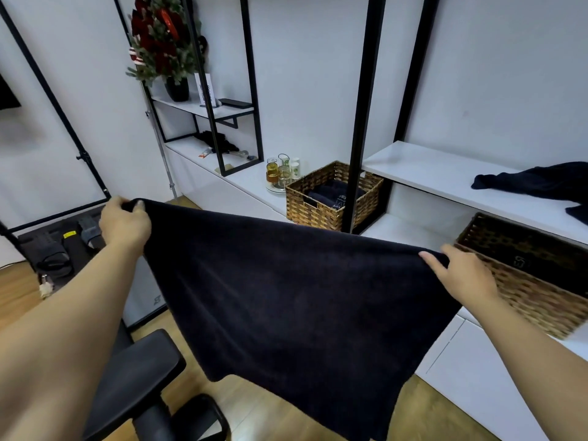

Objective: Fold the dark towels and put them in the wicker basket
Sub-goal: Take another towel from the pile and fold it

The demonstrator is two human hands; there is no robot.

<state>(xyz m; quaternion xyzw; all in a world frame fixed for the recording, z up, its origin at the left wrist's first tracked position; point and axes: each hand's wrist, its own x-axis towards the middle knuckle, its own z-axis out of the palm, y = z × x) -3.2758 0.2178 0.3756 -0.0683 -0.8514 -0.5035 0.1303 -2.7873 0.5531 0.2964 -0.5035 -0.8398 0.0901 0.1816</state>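
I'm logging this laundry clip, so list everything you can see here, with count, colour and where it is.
Held towel: one, dark, spread in the air between both hands.
Loose towel: one, dark, unfolded on the white shelf, right.
Far wicker basket: one, brown, on the low counter, folded dark towels inside.
Near wicker basket: one, brown, under the shelf, right.
Glasses: several, clear and amber, beside the far basket.
Plant: one, green and red, upper shelf.
Chair: one, black, lower left.
Left hand: grips the towel's top left corner.
Right hand: grips the top right edge.
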